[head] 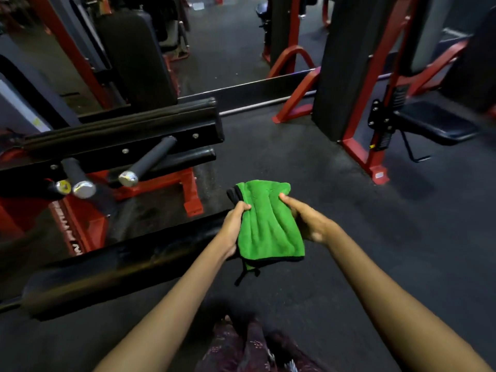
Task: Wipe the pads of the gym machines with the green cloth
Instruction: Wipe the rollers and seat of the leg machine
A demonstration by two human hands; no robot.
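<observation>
A green cloth with a black hem hangs folded in front of me, held between both hands above the dark floor. My left hand grips its left edge with curled fingers. My right hand pinches its right side, thumb on top. To the left lie long black pads: a near one running low across the view and a higher one on a red-framed machine. A black seat pad sits on a machine at the right. An upright black back pad stands at the far left.
Two black handle bars with chrome caps stick out below the upper left pad. Red machine frames stand left and right. A mirror with a dark base strip lines the far side. Dark rubber floor spreads between the machines.
</observation>
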